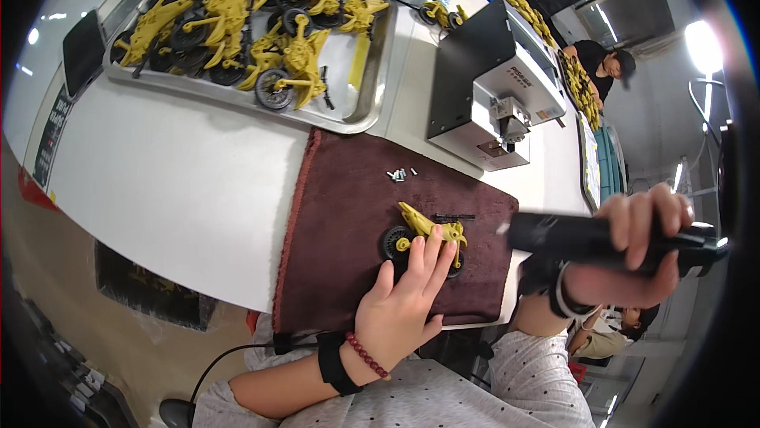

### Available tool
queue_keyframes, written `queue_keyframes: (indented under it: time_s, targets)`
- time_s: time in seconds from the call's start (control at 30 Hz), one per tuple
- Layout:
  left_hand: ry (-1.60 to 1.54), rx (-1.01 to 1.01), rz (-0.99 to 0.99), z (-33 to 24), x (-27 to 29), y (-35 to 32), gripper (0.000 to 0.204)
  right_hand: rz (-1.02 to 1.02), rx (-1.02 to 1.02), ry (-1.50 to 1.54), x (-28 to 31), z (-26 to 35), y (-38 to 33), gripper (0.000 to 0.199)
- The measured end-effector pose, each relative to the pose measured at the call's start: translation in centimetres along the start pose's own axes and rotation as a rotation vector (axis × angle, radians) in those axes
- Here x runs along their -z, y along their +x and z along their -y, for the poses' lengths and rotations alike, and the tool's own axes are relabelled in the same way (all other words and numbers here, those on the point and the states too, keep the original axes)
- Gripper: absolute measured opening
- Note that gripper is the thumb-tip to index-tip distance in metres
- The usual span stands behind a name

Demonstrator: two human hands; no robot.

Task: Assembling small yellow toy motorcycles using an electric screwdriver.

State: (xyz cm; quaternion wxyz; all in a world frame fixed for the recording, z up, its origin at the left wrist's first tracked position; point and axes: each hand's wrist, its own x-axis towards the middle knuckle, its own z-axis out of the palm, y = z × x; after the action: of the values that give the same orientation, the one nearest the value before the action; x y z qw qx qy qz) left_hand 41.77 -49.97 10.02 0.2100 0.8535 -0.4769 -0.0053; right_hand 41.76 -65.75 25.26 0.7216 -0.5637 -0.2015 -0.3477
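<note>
My left hand (400,309), fingers stretched out, rests its fingertips on a yellow toy motorcycle (421,224). The toy lies on a dark maroon cloth (336,214), its black wheels partly hidden under my fingers. A thin black part (454,216) shows along its far side. Off to the right, my right hand (649,230) is wrapped round a black cylindrical electric screwdriver (566,235). The tool is held sideways, its blurred tip toward the toy but apart from it. Several small silver screws (398,175) lie loose on the cloth, beyond the toy.
A metal tray (364,121) heaped with yellow toy motorcycles stands at the far left, a black phone-like slab (84,54) beside it. A boxy screw feeder (495,95) stands beyond the cloth. Another yellow piece (435,13) lies behind it. Two other people sit at the right.
</note>
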Motion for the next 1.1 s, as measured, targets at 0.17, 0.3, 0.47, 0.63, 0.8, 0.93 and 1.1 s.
queue_keyframes:
  time_s: [0.17, 0.3, 0.47, 0.63, 0.8, 0.93, 1.1]
  targets:
    - [0.02, 0.023, 0.066, 0.1, 0.4, 0.2, 0.085, -0.064, 0.114, -0.225, 5.0, 0.8, 2.3, 0.026]
    - [0.045, 0.027, 0.059, 0.0, 0.1, 0.2, 0.083, -0.19, 0.058, -0.231, 7.3, -0.7, 3.3, 0.026]
    - [0.085, 0.062, 0.106, -0.3, 0.1, 0.6, 0.079, -0.202, 0.02, -0.241, 8.0, -1.1, 3.7, 0.027]
    - [0.097, 0.061, 0.136, -0.4, 0.3, 0.9, 0.077, -0.231, 0.022, -0.252, 7.6, -2.1, 3.9, 0.03]
    - [0.101, 0.058, 0.123, -0.5, 0.2, 0.8, 0.076, -0.207, 0.014, -0.378, 7.0, -2.4, 3.8, 0.026]
    - [0.097, 0.057, 0.127, -0.4, 0.2, 0.8, 0.076, -0.214, 0.015, -0.383, 6.9, -2.4, 3.7, 0.026]
    - [0.091, 0.059, 0.125, -0.4, 0.2, 0.7, 0.076, -0.165, 0.021, -0.363, 6.6, -2.2, 3.7, 0.027]
